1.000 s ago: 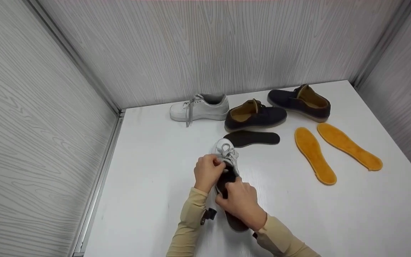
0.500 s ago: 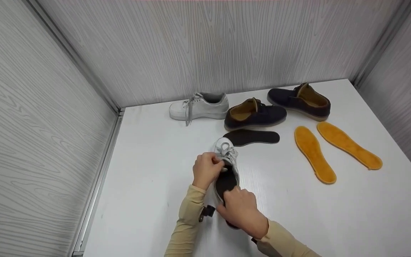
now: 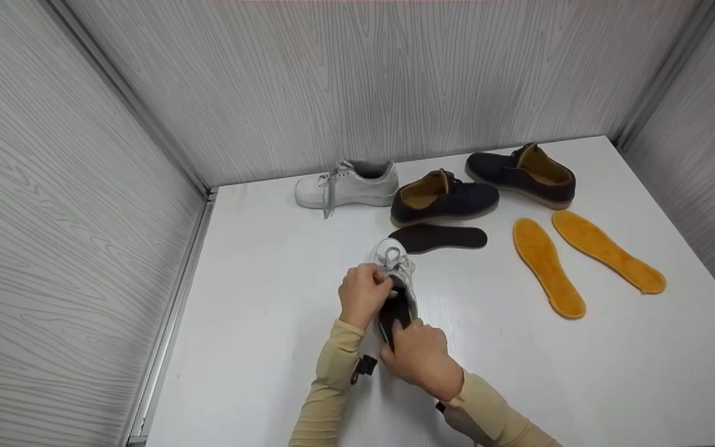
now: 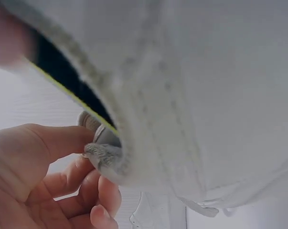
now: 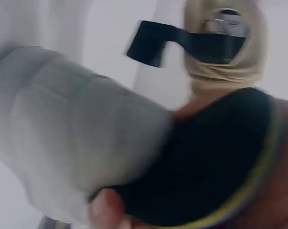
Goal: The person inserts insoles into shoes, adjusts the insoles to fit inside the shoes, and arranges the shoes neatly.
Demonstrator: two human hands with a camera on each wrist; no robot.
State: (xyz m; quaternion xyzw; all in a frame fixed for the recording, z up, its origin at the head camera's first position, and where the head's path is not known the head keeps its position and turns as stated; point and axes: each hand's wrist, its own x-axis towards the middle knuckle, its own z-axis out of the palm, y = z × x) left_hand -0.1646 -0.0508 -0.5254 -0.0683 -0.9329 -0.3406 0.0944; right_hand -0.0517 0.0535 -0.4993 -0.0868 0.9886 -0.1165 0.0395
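A white lace-up sneaker (image 3: 390, 251) lies toe-away in the middle of the table. A dark insole (image 3: 395, 314) is partly inside it; in the right wrist view the insole's rounded end (image 5: 201, 162) sticks out past the sneaker's heel (image 5: 81, 129). My left hand (image 3: 362, 295) pinches the sneaker's tongue (image 4: 104, 155) between thumb and fingers, at the front of the opening. Around the insole's rear part, my right hand (image 3: 422, 359) grips with curled fingers. How far the insole's front reaches is hidden within the sneaker.
Beyond the sneaker lies another dark insole (image 3: 441, 238). Along the back wall stand a second white sneaker (image 3: 351, 189) and two navy shoes, one in the middle (image 3: 457, 202) and one farther right (image 3: 506, 174). Two orange insoles, left (image 3: 547, 267) and right (image 3: 606, 249), lie on the right.
The insole has slid forward into the sneaker, so less of it shows behind. My right hand shifted slightly back along it, then forward a little. My left hand stays at the tongue.
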